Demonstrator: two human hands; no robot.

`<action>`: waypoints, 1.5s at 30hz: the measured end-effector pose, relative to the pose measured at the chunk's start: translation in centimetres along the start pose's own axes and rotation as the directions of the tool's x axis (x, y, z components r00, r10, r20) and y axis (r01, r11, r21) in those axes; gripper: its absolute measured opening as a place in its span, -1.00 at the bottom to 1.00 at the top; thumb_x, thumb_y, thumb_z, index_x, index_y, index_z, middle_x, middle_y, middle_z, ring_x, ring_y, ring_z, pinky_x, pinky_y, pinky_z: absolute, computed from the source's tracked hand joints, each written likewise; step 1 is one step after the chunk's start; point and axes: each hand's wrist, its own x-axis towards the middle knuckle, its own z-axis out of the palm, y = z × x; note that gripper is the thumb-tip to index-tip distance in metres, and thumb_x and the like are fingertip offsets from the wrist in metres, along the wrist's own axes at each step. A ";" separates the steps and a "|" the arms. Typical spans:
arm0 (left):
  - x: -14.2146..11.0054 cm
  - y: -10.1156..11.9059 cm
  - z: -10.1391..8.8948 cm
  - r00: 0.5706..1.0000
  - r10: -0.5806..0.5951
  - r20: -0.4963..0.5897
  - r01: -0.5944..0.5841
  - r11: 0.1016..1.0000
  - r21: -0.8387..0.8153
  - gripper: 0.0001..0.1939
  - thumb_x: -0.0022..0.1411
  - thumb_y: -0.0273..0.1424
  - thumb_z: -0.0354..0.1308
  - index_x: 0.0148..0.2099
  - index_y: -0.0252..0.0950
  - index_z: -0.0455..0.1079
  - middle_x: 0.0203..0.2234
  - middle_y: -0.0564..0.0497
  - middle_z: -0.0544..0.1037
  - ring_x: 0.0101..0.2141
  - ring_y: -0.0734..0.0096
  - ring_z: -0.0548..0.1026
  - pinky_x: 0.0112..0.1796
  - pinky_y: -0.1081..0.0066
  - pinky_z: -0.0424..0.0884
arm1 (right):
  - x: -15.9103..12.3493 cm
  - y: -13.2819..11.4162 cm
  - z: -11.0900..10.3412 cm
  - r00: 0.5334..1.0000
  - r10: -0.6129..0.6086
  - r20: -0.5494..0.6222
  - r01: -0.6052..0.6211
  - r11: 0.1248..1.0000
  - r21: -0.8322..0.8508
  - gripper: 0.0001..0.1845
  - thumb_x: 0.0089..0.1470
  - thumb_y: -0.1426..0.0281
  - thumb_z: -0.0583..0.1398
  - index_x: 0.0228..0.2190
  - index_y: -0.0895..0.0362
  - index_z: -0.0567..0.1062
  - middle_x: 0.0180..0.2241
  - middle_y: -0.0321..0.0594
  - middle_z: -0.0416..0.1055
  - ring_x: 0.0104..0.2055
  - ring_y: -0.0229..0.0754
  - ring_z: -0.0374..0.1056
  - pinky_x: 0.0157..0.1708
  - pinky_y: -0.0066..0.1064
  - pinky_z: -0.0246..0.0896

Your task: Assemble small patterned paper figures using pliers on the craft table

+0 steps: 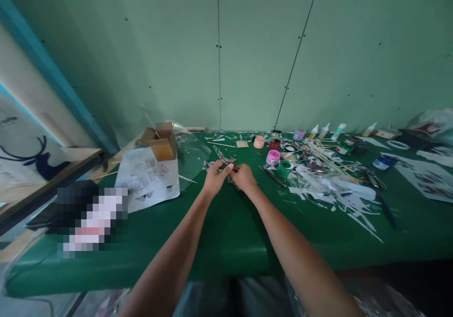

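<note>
Item in hand: a small multicoloured craft piece (223, 158), narrow and strip-like, patterned in red, green and white. It lies low over the green surface (226, 232), out at arm's length and just this side of the paint pots. Its near end sits between the two hands; its far end points away to the upper left. Too small to identify further.

Left hand (214, 178): fingers closed in a pinch on the near end of the piece, thumb on top.

Right hand (243, 176): fingers curled shut around the same end from the other side, touching the left hand. Whether it also holds a small tool cannot be told.

Step, as judged: fine assembly or fixing work on the piece, both hands steadying one joint. The next move probably calls for a firm pinch by one hand while the other adjusts, with little force.

Surroundings:
- pink paint pot (272, 157), green tape roll (285, 168) and dark red pot (274, 144), just right of the hands
- wooden skewers (327, 156) over a litter of white paper offcuts (339, 189), further right
- small squeeze bottles (323, 130) along the wall
- open cardboard box (161, 141) on a printed instruction sheet (148, 178), to the left
</note>
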 end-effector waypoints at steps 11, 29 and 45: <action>-0.7 0.8 0.4 0.993 0.012 0.114 0.000 0.994 -0.107 -0.57 0.03 -0.16 0.22 -0.12 -0.33 0.44 -0.24 -0.10 0.53 -0.16 0.21 0.46 -0.11 0.30 0.35 | -0.4 -0.1 0.4 1.000 -0.008 0.012 0.004 0.957 0.288 -0.64 0.01 0.17 0.13 -0.57 0.18 0.49 -0.55 -0.20 0.45 -0.51 -0.23 0.30 -0.61 -0.53 0.00; -0.8 1.3 -0.1 0.999 0.045 -0.011 -0.045 0.999 -0.007 -0.69 0.02 -0.18 0.22 -0.25 -0.29 0.48 -0.35 -0.05 0.54 -0.32 0.35 0.48 -0.31 0.45 0.38 | -0.9 -1.0 0.2 0.999 -0.036 -0.020 0.035 0.999 -0.033 -0.68 0.07 0.27 0.10 -0.48 0.19 0.56 -0.50 -0.04 0.50 -0.39 -0.09 0.42 -0.50 -0.47 0.08; -0.2 1.0 -0.6 0.996 -0.023 -0.081 0.030 0.996 0.086 -0.64 0.07 -0.13 0.16 -0.32 -0.36 0.52 -0.52 0.00 0.53 -0.51 0.46 0.41 -0.46 0.49 0.28 | -1.5 -1.2 -0.7 0.971 -0.235 -0.039 0.227 0.962 -0.153 -0.68 0.14 0.30 0.07 -0.12 0.14 0.47 -0.28 -0.11 0.53 -0.29 -0.14 0.43 -0.39 -0.51 0.11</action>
